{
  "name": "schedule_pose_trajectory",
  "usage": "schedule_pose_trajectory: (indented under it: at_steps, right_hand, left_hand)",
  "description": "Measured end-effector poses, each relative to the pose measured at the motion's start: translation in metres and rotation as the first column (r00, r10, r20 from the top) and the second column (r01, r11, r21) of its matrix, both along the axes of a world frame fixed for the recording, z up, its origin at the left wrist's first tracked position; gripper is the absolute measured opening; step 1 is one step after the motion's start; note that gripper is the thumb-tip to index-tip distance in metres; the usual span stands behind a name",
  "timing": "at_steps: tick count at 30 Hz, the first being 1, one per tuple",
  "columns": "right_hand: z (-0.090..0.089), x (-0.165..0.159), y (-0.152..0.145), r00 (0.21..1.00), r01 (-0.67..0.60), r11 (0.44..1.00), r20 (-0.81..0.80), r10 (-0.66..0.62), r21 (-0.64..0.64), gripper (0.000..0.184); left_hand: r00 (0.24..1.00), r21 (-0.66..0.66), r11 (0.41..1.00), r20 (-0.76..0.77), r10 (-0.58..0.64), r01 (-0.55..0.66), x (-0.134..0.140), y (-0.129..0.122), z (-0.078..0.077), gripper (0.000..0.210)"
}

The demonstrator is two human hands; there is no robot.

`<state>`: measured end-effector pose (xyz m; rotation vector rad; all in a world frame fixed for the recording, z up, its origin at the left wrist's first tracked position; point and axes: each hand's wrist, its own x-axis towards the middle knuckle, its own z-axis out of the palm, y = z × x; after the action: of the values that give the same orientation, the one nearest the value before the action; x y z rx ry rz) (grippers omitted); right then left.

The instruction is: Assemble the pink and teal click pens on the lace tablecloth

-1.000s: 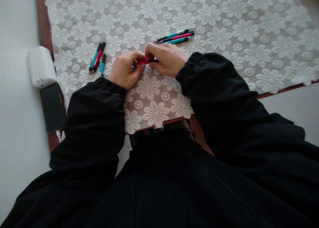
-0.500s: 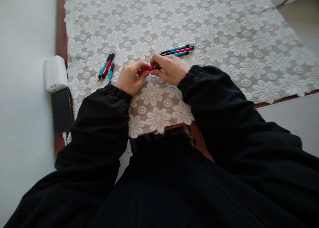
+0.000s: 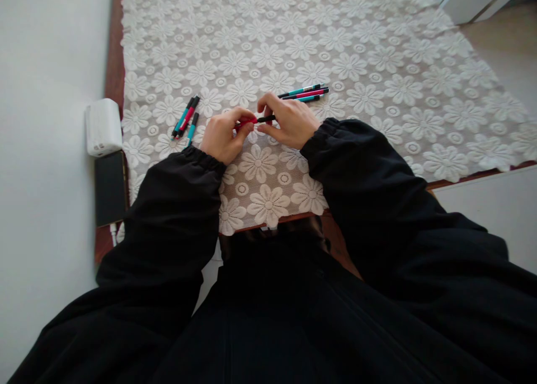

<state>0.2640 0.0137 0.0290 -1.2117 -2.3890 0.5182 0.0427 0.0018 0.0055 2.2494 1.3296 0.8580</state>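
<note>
Between my two hands, above the near part of the lace tablecloth [image 3: 268, 202], is a red and black pen [image 3: 265, 118]. My left hand [image 3: 224, 135] pinches its red part between thumb and fingers. The fingers of my right hand [image 3: 290, 121] curl round the black part, with a small gap between thumb and index finger. Left of my left hand lie a teal and black pen [image 3: 182, 117], a red and black pen [image 3: 188, 117] and a teal pen piece [image 3: 192, 129]. Just beyond my right hand lie two teal pens [image 3: 300, 91] and a red pen [image 3: 308, 94].
At the table's left edge, by the wall, stand a white block-shaped device [image 3: 104, 127] and a dark phone [image 3: 110, 188] with a white cable [image 3: 113, 234] plugged in. A white cabinet corner [image 3: 474, 1] shows at the far right.
My right thumb and index finger have spread apart, showing more of the pen's black part. My left hand keeps its pinch. The whole view has shifted slightly.
</note>
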Motion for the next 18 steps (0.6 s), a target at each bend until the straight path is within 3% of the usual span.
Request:
schedule_pose_trajectory:
  at_steps: [18]
  right_hand:
    - [-0.0013, -0.0007, 0.0011, 0.999, 0.017, 1.000, 0.043, -0.017, 0.000, 0.027]
  left_hand:
    - [1.000, 0.011, 1.000, -0.022, 0.002, -0.001, -0.0008, -0.0011, -0.0009, 0.022]
